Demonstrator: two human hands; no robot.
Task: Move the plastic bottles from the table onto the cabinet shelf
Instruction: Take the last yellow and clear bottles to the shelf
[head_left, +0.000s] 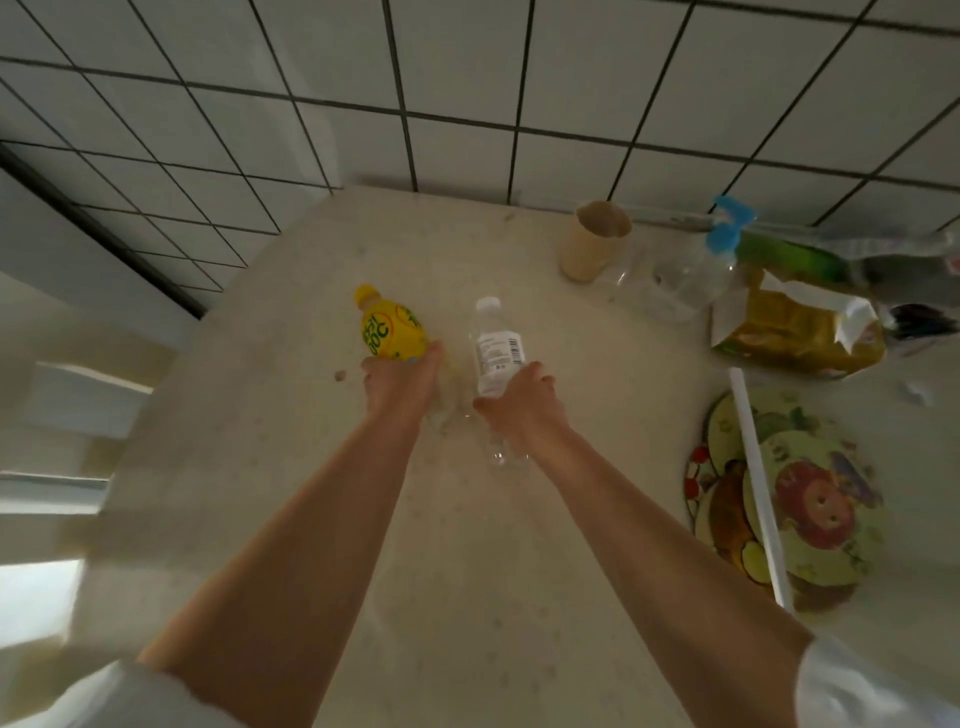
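Observation:
A yellow plastic bottle (388, 328) with a yellow cap sits over the middle of the beige table (291, 332); my left hand (402, 382) grips its lower part. Beside it, a clear plastic bottle (496, 348) with a white cap and white label is held round its middle by my right hand (519, 402). The clear bottle's base shows below my right wrist. Both bottles point away from me toward the tiled wall. The cabinet shelf is not in view.
A paper cup (595, 241) and a clear bottle with a blue tag (691, 270) stand at the back right. A yellow snack bag (795, 327) and a cartoon plate (800, 509) with a white stick across it lie on the right. White chair parts (88, 400) stand left.

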